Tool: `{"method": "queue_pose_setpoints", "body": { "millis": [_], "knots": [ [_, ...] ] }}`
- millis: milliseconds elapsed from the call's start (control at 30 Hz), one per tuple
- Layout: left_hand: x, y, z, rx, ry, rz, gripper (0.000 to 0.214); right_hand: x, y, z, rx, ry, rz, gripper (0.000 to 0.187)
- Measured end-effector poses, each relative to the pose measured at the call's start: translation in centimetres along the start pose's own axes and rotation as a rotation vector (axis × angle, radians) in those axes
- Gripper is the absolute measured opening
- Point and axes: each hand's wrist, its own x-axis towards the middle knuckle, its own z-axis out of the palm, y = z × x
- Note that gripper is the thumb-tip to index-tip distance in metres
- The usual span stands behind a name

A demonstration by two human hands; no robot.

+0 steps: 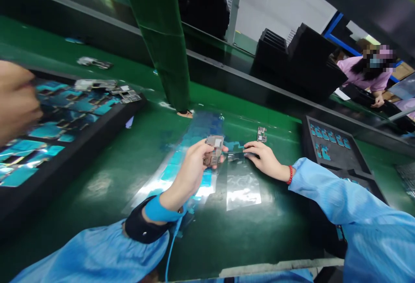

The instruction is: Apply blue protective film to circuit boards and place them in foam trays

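Observation:
My left hand (191, 168) is raised over the green work surface (106, 175), fingers closed on a small grey circuit board (213, 150). My right hand (264, 158) rests on the surface just to its right, fingers pressed down on the top edge of a clear shiny film sheet (241, 186). A long strip of blue stickers on clear backing (181, 157) lies under and beyond my left hand. Another small circuit board (261, 134) lies on the surface just past my right hand.
A black tray (74, 144) with blue parts and several boards stands at left; a blurred hand (16, 99) of another person hovers over it. A second black tray (333, 153) with blue pieces is at right. A green post (162, 36) rises ahead. A person in pink (366, 73) works far right.

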Motion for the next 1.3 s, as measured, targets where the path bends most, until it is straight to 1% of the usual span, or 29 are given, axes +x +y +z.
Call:
{"method": "queue_pose_setpoints", "body": {
  "millis": [33,100,200,267,400,467,567,667,767,833,900,967,1000,1100,1167,1233,1300],
  "knots": [
    [0.1,0.1,-0.1,0.044,-0.04,-0.033,0.024,0.1,-0.1,-0.3,0.009,-0.009,-0.013,0.017],
    [0.2,0.1,-0.2,0.15,-0.114,-0.099,0.034,0.3,-0.5,-1.2,0.026,-0.039,-0.049,0.016],
    [0.4,0.1,-0.3,0.307,-0.153,-0.157,0.049,0.3,-1.1,-2.6,-0.011,-0.104,-0.13,0.021],
    [0.5,0.0,-0.3,0.391,-0.166,-0.178,0.052,0.4,-1.3,-3.4,-0.092,-0.136,-0.191,0.025],
    [0.6,-0.2,-0.4,0.525,-0.24,-0.203,0.054,0.4,-1.7,-4.4,-0.224,-0.167,-0.294,0.03],
    [0.6,-0.3,-0.4,0.569,-0.268,-0.175,0.051,0.2,-1.9,-4.7,-0.215,-0.172,-0.283,0.029],
    [0.5,-0.4,-0.2,0.623,-0.279,-0.104,0.049,-0.1,-2.2,-4.8,-0.133,-0.168,-0.214,0.024],
    [0.0,-0.5,0.0,0.692,-0.234,-0.009,0.044,-0.4,-2.6,-4.7,-0.097,-0.175,-0.186,0.025],
    [-0.5,-0.7,0.2,0.753,-0.163,0.092,0.037,-0.5,-3.3,-4.5,-0.086,-0.178,-0.169,0.033],
    [-0.8,-0.8,0.3,0.751,-0.156,0.12,0.038,-0.5,-3.8,-4.5,-0.049,-0.191,-0.154,0.034],
    [-0.9,-0.9,0.4,0.717,-0.186,0.11,0.044,-0.4,-4.4,-4.5,0.017,-0.217,-0.112,0.032],
    [-1.0,-1.0,0.5,0.675,-0.224,0.087,0.048,-0.4,-4.9,-4.5,0.139,-0.223,-0.022,0.028],
    [-1.0,-1.0,0.5,0.656,-0.242,0.077,0.049,-0.4,-5.1,-4.5,0.226,-0.223,0.039,0.031],
    [-1.0,-1.0,0.7,0.618,-0.292,0.037,0.048,-0.5,-5.2,-4.3,0.49,-0.225,0.23,0.048],
    [-1.0,-1.0,0.9,0.602,-0.328,-0.007,0.049,-0.5,-4.8,-4.0,0.58,-0.182,0.342,0.051],
    [-1.1,-1.0,1.1,0.594,-0.372,-0.062,0.05,-0.6,-4.0,-3.8,0.597,-0.109,0.42,0.054],
    [-1.1,-1.1,1.1,0.598,-0.42,-0.116,0.048,-0.6,-3.1,-4.1,0.587,-0.05,0.47,0.057]
  ]
}}
